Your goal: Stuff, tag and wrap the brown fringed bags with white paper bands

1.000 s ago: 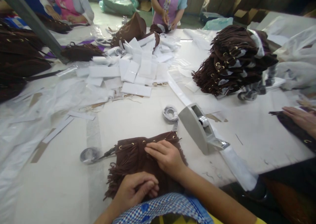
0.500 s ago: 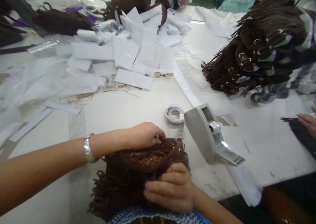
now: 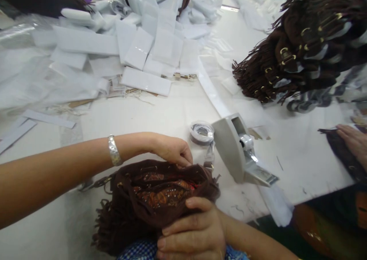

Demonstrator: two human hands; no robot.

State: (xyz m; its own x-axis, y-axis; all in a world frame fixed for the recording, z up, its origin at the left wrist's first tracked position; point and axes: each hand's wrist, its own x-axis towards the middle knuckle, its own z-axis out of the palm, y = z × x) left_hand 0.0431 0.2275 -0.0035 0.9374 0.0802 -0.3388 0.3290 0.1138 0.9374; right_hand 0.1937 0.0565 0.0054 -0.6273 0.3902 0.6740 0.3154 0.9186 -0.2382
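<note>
Bag, fringed brown, suede-like, gaping oval on the white table.
I count two hands on it: left hand curled, pinching the far rim; right hand half-curled, clasping the near; one grey dispenser nearby.

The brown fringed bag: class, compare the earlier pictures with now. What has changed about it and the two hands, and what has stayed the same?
The brown fringed bag, first lying flat and closed, is now open, showing its patterned lining. The left hand moved away from the wearer to grasp the far rim; the right hand moved back to the near side. The grey tape dispenser stayed beside the bag.
</note>
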